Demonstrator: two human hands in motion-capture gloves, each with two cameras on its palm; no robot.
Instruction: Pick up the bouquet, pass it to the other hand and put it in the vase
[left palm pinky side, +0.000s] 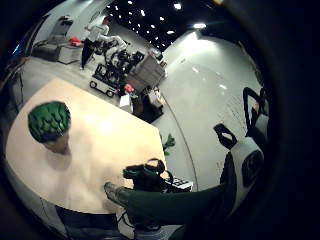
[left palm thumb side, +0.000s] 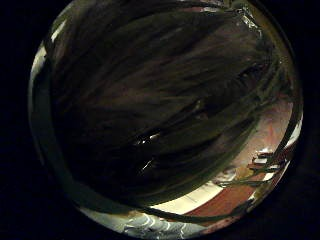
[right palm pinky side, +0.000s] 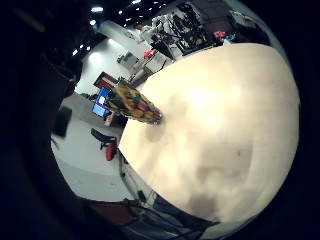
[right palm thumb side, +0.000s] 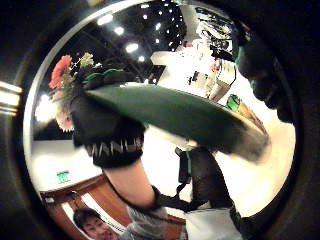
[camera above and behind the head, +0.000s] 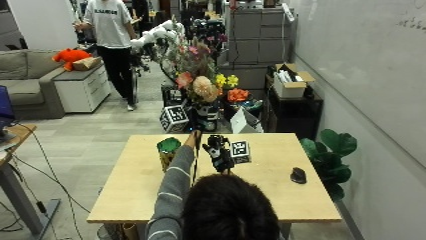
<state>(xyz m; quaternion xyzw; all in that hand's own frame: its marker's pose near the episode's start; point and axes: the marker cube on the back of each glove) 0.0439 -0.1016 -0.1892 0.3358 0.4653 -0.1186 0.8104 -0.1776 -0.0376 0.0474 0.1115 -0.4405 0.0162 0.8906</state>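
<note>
aloft, bouquet (camera above and behind the head: 198, 80) above cylindrical vase (camera above and behind the head: 168, 150)

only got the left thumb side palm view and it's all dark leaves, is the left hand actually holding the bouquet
observer: yes. The right thumb side palm view shows the left hand gripping the bouquet by its green wrapped stem.
operator: where's the vase
observer: the vase stands upright on the table, just left of the person's left arm, with no bouquet in it.
operator: right hand on the stem yet
observer: cannot tell. The right hand is up beside the left, and the stem's end runs close across its palm view.
</note>
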